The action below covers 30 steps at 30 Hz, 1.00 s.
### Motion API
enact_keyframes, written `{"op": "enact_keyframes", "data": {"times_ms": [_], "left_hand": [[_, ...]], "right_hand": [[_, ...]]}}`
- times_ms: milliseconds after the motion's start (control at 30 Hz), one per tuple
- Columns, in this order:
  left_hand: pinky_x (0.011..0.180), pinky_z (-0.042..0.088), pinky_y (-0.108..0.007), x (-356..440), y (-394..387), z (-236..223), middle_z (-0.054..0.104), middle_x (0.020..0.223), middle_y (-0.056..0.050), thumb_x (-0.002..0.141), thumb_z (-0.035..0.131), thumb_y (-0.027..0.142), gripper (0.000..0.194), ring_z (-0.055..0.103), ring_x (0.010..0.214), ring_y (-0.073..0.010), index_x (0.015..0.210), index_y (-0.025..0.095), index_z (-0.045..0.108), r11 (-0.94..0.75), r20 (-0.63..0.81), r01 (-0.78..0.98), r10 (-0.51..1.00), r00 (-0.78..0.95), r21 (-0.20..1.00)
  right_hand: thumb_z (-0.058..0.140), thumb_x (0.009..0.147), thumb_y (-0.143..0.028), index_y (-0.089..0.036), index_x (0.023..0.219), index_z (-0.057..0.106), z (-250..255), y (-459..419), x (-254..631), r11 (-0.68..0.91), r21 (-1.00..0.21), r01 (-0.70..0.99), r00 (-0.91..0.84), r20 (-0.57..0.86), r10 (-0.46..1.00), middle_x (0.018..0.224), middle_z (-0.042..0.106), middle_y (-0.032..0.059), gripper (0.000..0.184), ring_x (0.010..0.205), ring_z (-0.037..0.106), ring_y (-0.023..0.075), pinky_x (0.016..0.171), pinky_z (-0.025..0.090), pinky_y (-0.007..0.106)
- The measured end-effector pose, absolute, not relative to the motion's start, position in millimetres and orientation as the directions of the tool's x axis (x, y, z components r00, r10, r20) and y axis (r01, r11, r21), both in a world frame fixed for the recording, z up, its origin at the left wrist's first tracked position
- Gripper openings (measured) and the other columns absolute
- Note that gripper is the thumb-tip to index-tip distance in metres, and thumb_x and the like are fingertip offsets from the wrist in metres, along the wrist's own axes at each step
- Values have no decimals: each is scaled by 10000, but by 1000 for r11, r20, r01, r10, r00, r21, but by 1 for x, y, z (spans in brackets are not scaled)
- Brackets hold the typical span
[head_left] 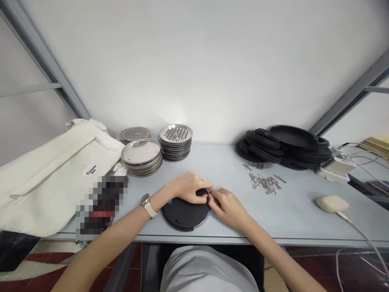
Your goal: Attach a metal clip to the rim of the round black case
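Note:
A round black disc lies flat near the table's front edge, with a coloured strip along its lower right rim. My left hand rests over its upper part, thumb and forefinger bent round a small metal clip at the disc's right edge. From the right, my right hand pinches at that same spot. Its fingertips cover much of the clip, so how it sits on the disc is hidden. Several loose metal clips lie in a heap to the right of my hands.
Stacked metal grater plates and plain metal discs stand at the back left. Black round holders are piled at the back right. A cream bag leans on the left; a white corded device lies right.

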State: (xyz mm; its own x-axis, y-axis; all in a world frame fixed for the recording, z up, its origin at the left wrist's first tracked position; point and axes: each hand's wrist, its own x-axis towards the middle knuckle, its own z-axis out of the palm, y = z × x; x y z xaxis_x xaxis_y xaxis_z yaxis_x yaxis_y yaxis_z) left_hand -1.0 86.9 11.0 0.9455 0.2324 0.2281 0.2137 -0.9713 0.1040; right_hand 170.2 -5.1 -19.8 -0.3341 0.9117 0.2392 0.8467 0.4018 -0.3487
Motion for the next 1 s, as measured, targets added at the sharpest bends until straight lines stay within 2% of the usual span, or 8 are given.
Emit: {"op": "enact_keyframes", "data": {"times_ms": [1000], "left_hand": [[463,218,-271,-1,88,9,491,516,48,756,539,291,124,417,440,-125,758,214,442,-967,253,221,246,936,123]], "right_hand": [[384,910,-215,-206,641,394,-20,-5,172,410,-374,832,-329,263,907,551,452,-21,269,546,451,134,559,309,248]]}}
